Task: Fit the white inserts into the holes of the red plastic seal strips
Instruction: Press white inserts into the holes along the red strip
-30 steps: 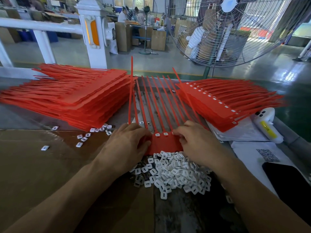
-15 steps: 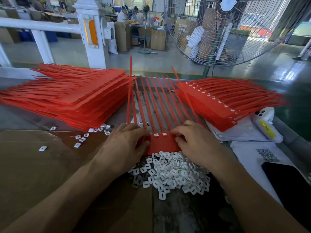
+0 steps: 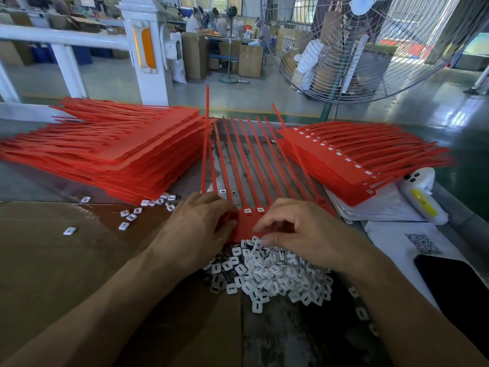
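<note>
The sheet of seal strips [image 3: 250,223] lies flat at the middle of the bench, its solid tab end nearest the person and its thin tails fanning away toward the far side. The long axis runs near to far; one tail at the left sticks up almost vertical, and the rest lie low and spread slightly to the right. Two inserts [image 3: 254,210] already sit in holes along the tab's far edge.

The left hand [image 3: 201,229] rests palm down on the left part of the tab, fingers curled loosely and pressing it flat; whether it pinches anything underneath cannot be told. The right hand [image 3: 304,234] hovers at the tab's right part, fingers bent, the tips touching the top of the pile of inserts [image 3: 267,271] that lies just near of the tab. It looks to be picking one up, but no insert shows between its fingertips.

To do this step well, the left hand should hold the tab firmly so it cannot slide while an insert is pushed in. The right hand should take a single insert, turn it so its slot lines up with the strip's length, set it square over the next empty hole, and press straight down until flush. A tilted insert will likely jam or pop out.

A stack [image 3: 119,152] sits far left; another stack [image 3: 344,160], with inserts fitted, far right.
</note>
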A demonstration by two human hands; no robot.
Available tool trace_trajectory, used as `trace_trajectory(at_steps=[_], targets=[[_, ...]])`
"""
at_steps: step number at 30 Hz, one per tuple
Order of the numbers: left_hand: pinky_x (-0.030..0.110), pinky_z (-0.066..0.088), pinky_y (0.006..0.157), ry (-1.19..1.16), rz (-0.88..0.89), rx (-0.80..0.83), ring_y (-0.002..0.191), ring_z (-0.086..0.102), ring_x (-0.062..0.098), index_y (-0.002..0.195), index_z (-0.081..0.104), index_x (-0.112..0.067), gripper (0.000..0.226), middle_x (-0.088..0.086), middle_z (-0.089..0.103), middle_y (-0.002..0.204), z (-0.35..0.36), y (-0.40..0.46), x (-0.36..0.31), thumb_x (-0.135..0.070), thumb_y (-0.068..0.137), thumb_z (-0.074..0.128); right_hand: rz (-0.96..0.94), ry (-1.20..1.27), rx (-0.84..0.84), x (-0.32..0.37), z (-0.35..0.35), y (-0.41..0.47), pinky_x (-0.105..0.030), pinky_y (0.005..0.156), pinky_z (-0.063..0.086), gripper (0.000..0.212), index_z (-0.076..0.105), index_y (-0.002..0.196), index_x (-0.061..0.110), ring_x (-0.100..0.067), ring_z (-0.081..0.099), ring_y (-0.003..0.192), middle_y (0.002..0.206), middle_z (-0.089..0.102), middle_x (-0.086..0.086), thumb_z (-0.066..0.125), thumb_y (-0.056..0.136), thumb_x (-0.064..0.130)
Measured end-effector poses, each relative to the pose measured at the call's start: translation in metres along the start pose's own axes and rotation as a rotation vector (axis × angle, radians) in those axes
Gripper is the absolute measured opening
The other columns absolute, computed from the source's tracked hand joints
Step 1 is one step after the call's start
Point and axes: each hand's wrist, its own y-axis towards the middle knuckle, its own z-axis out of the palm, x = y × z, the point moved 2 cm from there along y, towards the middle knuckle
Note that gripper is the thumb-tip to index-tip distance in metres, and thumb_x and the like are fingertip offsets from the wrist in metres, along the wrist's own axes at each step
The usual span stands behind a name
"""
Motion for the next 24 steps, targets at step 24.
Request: trace_trajectory(at_steps=[24], targets=[[0.033, 0.040, 0.104, 0.005, -0.006, 0.020, 0.119, 0.044, 0.007, 0.128, 0.059, -0.040, 0.033, -0.019, 0.055, 0.125, 0.0020, 0.0005, 0.0028, -0.046, 0.097, 0.050, -0.027, 0.144, -0.186, -0.0059, 0.0075, 0.0024, -0.024, 0.072, 0.056, 0.021, 0.074, 0.096, 0.035, -0.009, 0.068, 0.079, 0.088, 0.071, 0.015, 0.069, 0.097, 0.015]])
